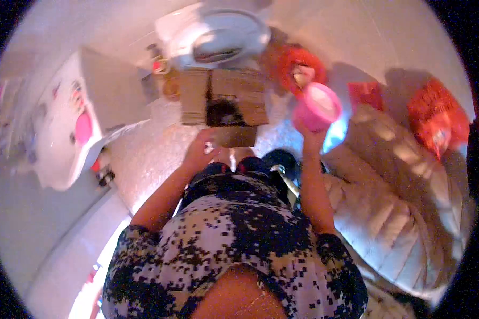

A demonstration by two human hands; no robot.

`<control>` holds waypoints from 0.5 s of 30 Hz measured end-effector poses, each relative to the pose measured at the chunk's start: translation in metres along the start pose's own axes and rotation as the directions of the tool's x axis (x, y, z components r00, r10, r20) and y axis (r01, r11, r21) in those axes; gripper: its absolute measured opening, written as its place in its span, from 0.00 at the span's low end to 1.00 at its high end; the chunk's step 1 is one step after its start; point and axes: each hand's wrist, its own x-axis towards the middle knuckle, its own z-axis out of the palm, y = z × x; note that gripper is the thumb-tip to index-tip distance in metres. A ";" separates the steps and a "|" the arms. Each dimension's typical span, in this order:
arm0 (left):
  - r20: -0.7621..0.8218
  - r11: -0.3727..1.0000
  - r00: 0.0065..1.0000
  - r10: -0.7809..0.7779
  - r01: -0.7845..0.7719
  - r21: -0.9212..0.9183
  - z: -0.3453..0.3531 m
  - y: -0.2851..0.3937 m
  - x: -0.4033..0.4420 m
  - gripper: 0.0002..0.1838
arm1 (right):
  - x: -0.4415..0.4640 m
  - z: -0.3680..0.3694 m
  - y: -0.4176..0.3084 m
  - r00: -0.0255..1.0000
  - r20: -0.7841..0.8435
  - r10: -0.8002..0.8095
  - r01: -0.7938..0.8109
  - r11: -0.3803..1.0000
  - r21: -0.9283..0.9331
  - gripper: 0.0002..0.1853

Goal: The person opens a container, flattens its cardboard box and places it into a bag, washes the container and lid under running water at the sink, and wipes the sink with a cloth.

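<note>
A pink cup (315, 112) is held up in my right hand (312, 137), whose fingers wrap its lower part. Its mouth shows something pale inside, too blurred to name. My left hand (198, 151) is beside the near flap of an open cardboard box (250, 98), with thumb and fingers apart and nothing visible in them. I cannot tell whether it touches the flap. Dark contents show within the box, which is on the floor in front of my feet.
A white oval basin-like object (250, 40) is behind the box. Red plastic bags (439, 119) lie at the right, beyond a beige quilted cushion or cover (386, 196). To the left is a white piece of furniture (64, 143) with a pink oval. The speckled floor (143, 154) lies between.
</note>
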 end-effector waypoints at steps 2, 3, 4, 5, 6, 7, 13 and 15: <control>0.035 0.999 0.999 0.020 -0.021 0.043 -0.002 0.009 -0.009 0.29 | 0.007 -0.011 -0.023 1.000 0.031 -0.004 0.003 0.999 0.036 0.45; 0.059 0.996 0.997 0.052 -0.056 0.070 0.001 0.006 -0.008 0.27 | 0.008 -0.012 -0.044 0.999 0.018 -0.031 0.031 0.999 0.034 0.42; 0.025 0.998 1.000 -0.003 0.001 0.062 -0.003 -0.002 -0.018 0.27 | 0.010 -0.010 -0.038 0.998 0.042 -0.039 0.037 0.999 0.040 0.42; 0.007 0.998 0.999 -0.044 0.044 0.045 -0.005 -0.009 -0.024 0.27 | 0.023 -0.019 -0.024 0.997 0.049 -0.055 0.053 0.998 0.034 0.42; 0.004 0.996 0.997 -0.082 0.081 0.028 -0.009 -0.018 -0.027 0.27 | 0.034 -0.024 -0.013 0.998 -0.002 -0.058 0.058 0.998 -0.027 0.42; -0.022 0.988 0.988 -0.153 0.153 -0.025 -0.008 -0.040 -0.033 0.26 | 0.045 -0.028 -0.001 0.997 -0.054 -0.060 0.056 0.995 -0.088 0.42; -0.192 0.886 0.866 -0.462 0.460 -0.058 -0.002 -0.092 -0.076 0.24 | 0.129 -0.043 0.062 0.998 -0.039 -0.055 0.053 0.997 -0.062 0.51; -0.202 0.816 0.793 -0.575 0.575 -0.062 0.009 -0.079 -0.083 0.23 | 0.153 -0.049 0.104 0.995 -0.104 0.009 -0.018 0.996 -0.082 0.51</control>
